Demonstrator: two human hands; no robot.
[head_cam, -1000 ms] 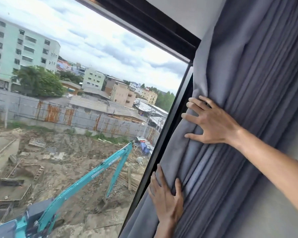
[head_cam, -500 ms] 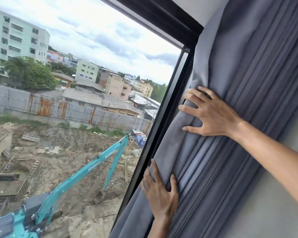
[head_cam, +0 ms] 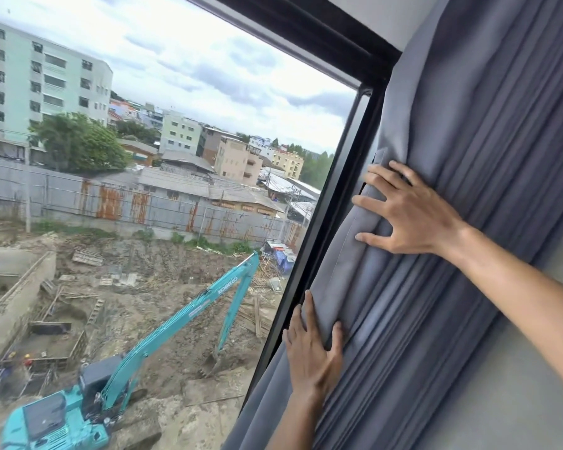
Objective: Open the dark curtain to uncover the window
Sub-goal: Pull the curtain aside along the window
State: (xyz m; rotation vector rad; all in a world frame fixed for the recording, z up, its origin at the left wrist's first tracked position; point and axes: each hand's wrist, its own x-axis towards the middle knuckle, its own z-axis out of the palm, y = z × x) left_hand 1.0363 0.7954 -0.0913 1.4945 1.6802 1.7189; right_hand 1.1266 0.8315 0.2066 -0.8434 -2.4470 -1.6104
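Basically, one view only, the head camera. The dark grey-blue pleated fabric curtain (head_cam: 468,190) is bunched at the right side of the black-framed glass window (head_cam: 176,157), with its leading edge running steeply, top right to bottom left, just beside the right upright of the black frame (head_cam: 332,228).

The right hand (head_cam: 410,216) lies high on the folds, fingers spread and pressed flat against the cloth near the leading edge. It is open, pushing rather than pinching.

The left hand (head_cam: 312,355) sits lower, fingers extended up along the hem and thumb spread, with a fold lying between thumb and fingers. This is a loose cradle; a firm grasp cannot be confirmed.

Key relation: the curtain's long axis runs along that edge and both hands lie on it, with the glass to their left and the gathered stack to their right. Most of the glass looks uncovered. Likely remaining move: press the stack further right, away from the frame. The right hand is nearer the bulk of the folds.
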